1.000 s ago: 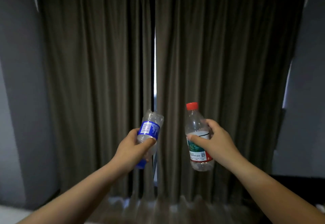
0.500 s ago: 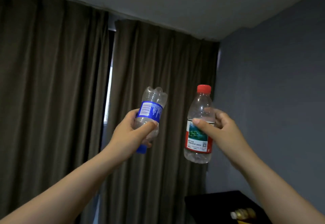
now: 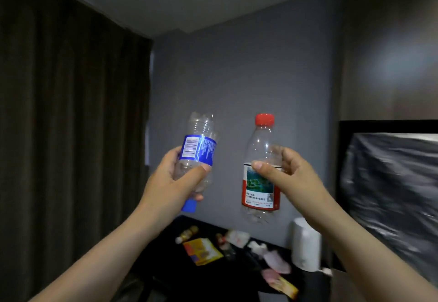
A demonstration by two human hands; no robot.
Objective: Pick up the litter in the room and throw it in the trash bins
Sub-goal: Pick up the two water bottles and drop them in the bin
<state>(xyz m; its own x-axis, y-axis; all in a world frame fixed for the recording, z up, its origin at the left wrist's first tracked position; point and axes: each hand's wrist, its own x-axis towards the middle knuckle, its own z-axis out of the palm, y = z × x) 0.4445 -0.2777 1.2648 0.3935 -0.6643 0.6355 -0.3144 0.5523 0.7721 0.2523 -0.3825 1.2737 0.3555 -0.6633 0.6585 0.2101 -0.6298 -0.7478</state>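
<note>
My left hand (image 3: 175,183) grips an empty clear bottle with a blue label (image 3: 198,148), held upside down so its blue cap points down. My right hand (image 3: 289,178) grips an empty clear bottle with a red cap and red label (image 3: 259,191), held upright. Both bottles are raised in front of me at chest height, a short gap apart. Below them a black table (image 3: 194,275) carries litter: a yellow wrapper (image 3: 201,250), a small bottle lying on its side (image 3: 187,234), crumpled white paper (image 3: 237,239) and pink wrappers (image 3: 276,260). No trash bin is in view.
Dark curtains (image 3: 71,135) fill the left side and a grey wall (image 3: 237,76) stands ahead. A white cylindrical object (image 3: 305,244) stands on the table's right end. A dark screen covered in plastic film (image 3: 391,195) is at the right.
The view has swung right from the curtains to the wall corner. The table with litter and the screen have come into sight. Both hands keep the same grip on the bottles.
</note>
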